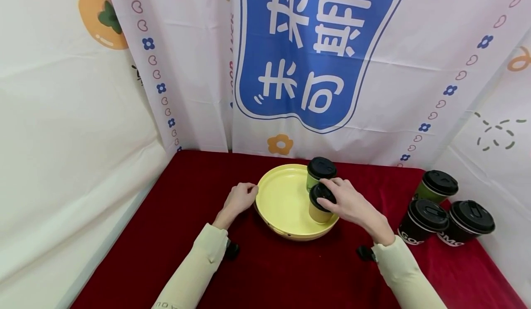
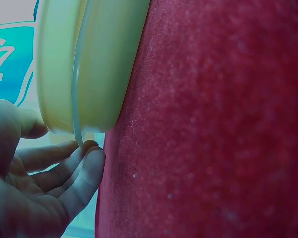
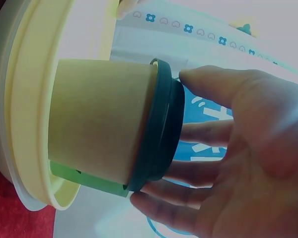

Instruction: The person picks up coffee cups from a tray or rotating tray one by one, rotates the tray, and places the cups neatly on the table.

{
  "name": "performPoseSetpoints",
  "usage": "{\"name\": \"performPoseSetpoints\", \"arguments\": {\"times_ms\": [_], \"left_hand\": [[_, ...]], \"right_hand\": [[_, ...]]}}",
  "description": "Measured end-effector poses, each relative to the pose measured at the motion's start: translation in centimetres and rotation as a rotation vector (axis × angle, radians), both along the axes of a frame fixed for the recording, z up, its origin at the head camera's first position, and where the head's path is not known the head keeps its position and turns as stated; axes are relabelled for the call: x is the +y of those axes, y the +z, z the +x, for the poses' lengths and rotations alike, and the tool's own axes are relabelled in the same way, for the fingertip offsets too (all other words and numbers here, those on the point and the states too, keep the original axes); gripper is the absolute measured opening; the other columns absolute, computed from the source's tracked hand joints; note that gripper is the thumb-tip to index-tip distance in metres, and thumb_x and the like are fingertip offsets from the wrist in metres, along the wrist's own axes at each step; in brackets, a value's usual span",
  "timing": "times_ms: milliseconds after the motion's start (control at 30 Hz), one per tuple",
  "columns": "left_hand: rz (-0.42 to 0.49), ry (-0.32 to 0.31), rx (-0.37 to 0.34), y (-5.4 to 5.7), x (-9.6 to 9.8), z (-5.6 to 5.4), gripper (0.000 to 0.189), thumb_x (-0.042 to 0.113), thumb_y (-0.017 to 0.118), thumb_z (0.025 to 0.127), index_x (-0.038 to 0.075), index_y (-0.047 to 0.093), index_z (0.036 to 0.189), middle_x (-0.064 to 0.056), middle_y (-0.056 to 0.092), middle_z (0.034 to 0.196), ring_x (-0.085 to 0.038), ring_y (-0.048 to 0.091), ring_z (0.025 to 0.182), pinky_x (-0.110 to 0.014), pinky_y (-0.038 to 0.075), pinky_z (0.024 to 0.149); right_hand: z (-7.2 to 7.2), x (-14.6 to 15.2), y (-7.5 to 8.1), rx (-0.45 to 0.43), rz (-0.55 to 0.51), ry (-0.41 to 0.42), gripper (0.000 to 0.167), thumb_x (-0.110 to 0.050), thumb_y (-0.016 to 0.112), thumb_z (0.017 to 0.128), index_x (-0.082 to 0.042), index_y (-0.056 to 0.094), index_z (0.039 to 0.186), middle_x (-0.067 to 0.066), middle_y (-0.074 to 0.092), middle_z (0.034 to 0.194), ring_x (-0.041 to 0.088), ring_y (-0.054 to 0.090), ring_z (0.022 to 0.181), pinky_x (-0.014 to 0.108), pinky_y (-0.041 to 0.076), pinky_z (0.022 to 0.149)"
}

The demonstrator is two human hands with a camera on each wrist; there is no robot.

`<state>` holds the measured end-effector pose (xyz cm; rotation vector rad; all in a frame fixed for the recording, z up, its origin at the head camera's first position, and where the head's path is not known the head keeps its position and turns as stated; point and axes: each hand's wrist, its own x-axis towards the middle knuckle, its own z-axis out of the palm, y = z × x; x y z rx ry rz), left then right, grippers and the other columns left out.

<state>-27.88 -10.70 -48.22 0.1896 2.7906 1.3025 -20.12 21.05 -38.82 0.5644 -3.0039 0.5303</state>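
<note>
A round yellow tray (image 1: 282, 203) with a raised rim lies on the red cloth. At its left edge my left hand (image 1: 240, 198) holds the rim, thumb at the upper side and fingertips lower down in the left wrist view. Inside the tray's right part stands a tan paper cup (image 1: 319, 213) with a black lid (image 3: 161, 129). My right hand (image 1: 347, 201) grips this lid from above, thumb and fingers spread around its edge. Just behind it, a green paper cup (image 1: 313, 182) with a black lid also stands in the tray, partly hidden.
At the right edge of the table stand a green lidded cup (image 1: 427, 192) and two black lidded cups, one nearer (image 1: 415, 228) and one farther right (image 1: 456, 236). A white printed curtain (image 1: 199, 92) hangs behind the red tablecloth (image 1: 286, 272).
</note>
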Motion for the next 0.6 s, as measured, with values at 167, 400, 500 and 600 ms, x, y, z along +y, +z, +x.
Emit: {"name": "performPoseSetpoints", "arguments": {"times_ms": [167, 400, 500, 600], "left_hand": [[-0.007, -0.001, 0.001, -0.12, 0.01, -0.10, 0.039, 0.036, 0.047, 0.101, 0.013, 0.067, 0.126, -0.003, 0.060, 0.063, -0.012, 0.041, 0.045, -0.026, 0.039, 0.049], [-0.007, 0.000, -0.006, 0.00, 0.07, -0.04, 0.040, 0.036, 0.047, 0.102, 0.013, 0.066, 0.127, -0.003, 0.060, 0.064, -0.012, 0.040, 0.045, -0.026, 0.040, 0.049], [-0.002, -0.001, -0.008, 0.03, 0.08, 0.02, 0.039, 0.036, 0.047, 0.102, 0.012, 0.066, 0.128, -0.004, 0.059, 0.062, -0.012, 0.039, 0.044, -0.026, 0.039, 0.048], [-0.003, -0.003, -0.005, 0.05, 0.06, 0.08, 0.039, 0.035, 0.047, 0.102, 0.013, 0.066, 0.127, -0.003, 0.058, 0.062, -0.012, 0.038, 0.044, -0.026, 0.038, 0.048]], "right_hand": [[0.24, -0.43, -0.08, 0.006, 0.048, -0.013, 0.057, -0.041, 0.062, 0.095, -0.009, 0.051, 0.141, 0.023, 0.050, 0.138, 0.038, 0.046, 0.123, 0.055, 0.050, 0.092], [0.40, -0.94, -0.06, 0.038, 0.075, -0.020, 0.055, -0.038, 0.064, 0.094, -0.008, 0.053, 0.139, 0.021, 0.052, 0.137, 0.038, 0.048, 0.120, 0.053, 0.051, 0.090], [0.43, -1.03, -0.05, 0.046, 0.071, -0.018, 0.055, -0.037, 0.065, 0.093, -0.008, 0.054, 0.138, 0.021, 0.053, 0.135, 0.037, 0.049, 0.119, 0.053, 0.051, 0.089], [0.36, -1.01, -0.07, 0.046, 0.065, -0.017, 0.054, -0.038, 0.065, 0.093, -0.009, 0.055, 0.137, 0.021, 0.054, 0.134, 0.037, 0.050, 0.117, 0.052, 0.052, 0.089]]}}
